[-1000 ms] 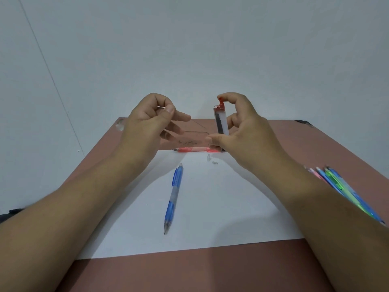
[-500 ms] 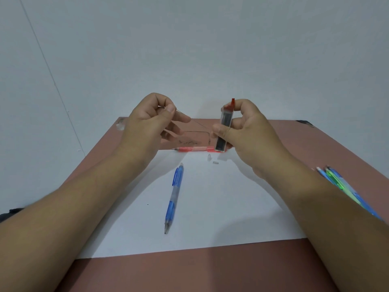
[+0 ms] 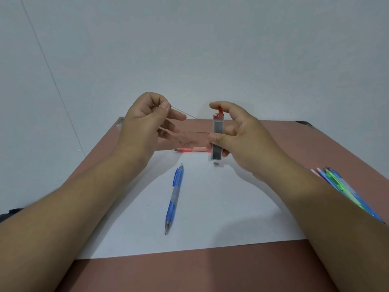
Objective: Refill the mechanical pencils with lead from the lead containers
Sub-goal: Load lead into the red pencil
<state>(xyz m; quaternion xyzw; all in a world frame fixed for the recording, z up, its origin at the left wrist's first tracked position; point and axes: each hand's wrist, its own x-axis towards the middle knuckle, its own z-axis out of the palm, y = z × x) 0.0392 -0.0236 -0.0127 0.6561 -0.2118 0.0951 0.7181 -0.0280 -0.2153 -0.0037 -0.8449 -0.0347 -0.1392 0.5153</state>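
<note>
Left hand: your left hand (image 3: 145, 123) is raised above the far left part of the table, forearm coming in from the near left, back of the hand toward you. Thumb and forefinger pinch one end of a thin lead (image 3: 185, 113); the other fingers stretch loosely to the right.

Lead: it slants down and to the right from your pinch, its free end in the air, short of the lead container (image 3: 217, 138).

Right hand: your right hand (image 3: 242, 135) is up at the same height, forearm coming in from the near right. The thumb presses the container's near face low down, the fingers curl round behind it, and the forefinger arches over its orange cap (image 3: 220, 111).

Lead container: clear, dark inside, held upright above the far edge of the white paper (image 3: 210, 218).

Blue pencil: the blue mechanical pencil (image 3: 174, 199) lies on the paper between your forearms, tip toward you.

Red pencil: the red mechanical pencil (image 3: 190, 150) lies crosswise at the paper's far edge, its right end hidden behind the container.

Spare pencils: a cluster of pencils (image 3: 336, 182) lies on the brown table (image 3: 189, 272) at the right, partly hidden by your right forearm.
</note>
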